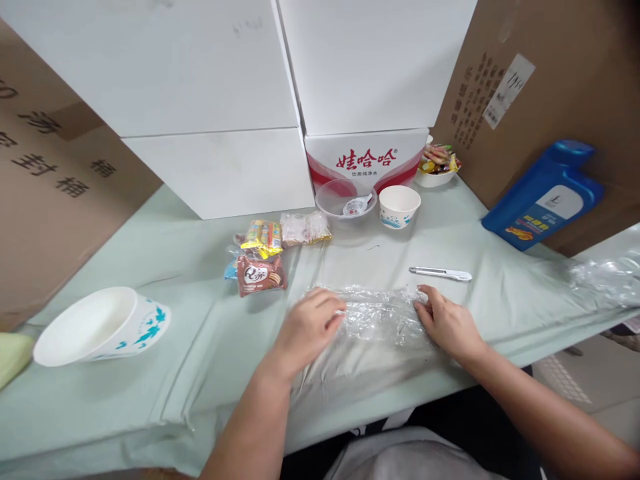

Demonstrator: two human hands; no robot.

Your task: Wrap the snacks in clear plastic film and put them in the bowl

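Clear plastic film (pixel 383 320) lies on the wrinkled pale-green tablecloth (pixel 210 347), close to the front edge. Long axis left-right, roughly parallel to that edge. 2 hands apart: left hand (pixel 310 327) pinches its left end, right hand (pixel 447 323) its right. Knife (pixel 440 274) just beyond. White boxes (pixel 225 173) bound the back; bare cloth runs left to white tub (pixel 143 327).

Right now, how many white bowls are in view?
3: a large blue-printed bowl at left, a small blue-printed bowl beside the clear plastic bowl, and a bowl holding wrapped snacks at the back. Others may be hidden.
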